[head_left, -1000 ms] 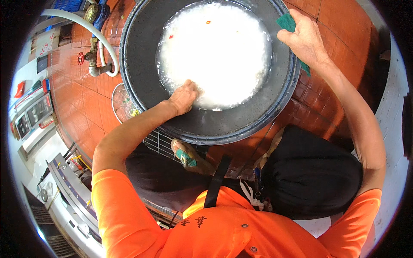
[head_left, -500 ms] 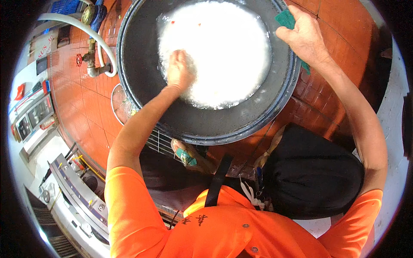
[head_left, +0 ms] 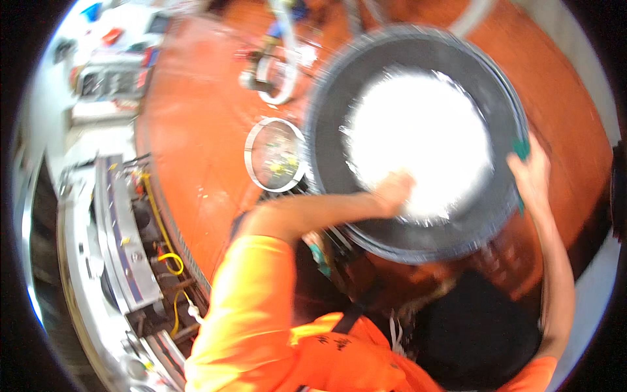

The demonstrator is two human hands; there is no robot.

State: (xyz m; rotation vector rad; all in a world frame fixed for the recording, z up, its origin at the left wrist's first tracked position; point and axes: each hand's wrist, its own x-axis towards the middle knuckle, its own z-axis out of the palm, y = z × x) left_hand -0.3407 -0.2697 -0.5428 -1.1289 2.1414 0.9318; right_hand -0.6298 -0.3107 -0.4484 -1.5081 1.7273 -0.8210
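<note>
A large round dark tub (head_left: 339, 163) holds water (head_left: 421, 137) that glares white. My left hand (head_left: 394, 189) reaches over the near left side, down at the water's edge. Motion blurs its fingers, so I cannot tell how they are set. My right hand (head_left: 532, 171) is closed at the tub's right rim, with a green scouring pad (head_left: 521, 149) pressed between the hand and the rim. Part of the pad hangs below the palm.
Left of the tub stands a round strainer (head_left: 248, 157) with yellow and green scraps inside. Beyond it are a pipe with a valve (head_left: 258, 78) and a white hose (head_left: 284, 91) on the wet red tiled floor (head_left: 196, 144). A steel counter (head_left: 127, 242) runs along the left.
The view has swung left, so the tub appears farther right and lower. The strainer now shows whole. My left hand remains in the tub, my right hand at its rim with the pad.
</note>
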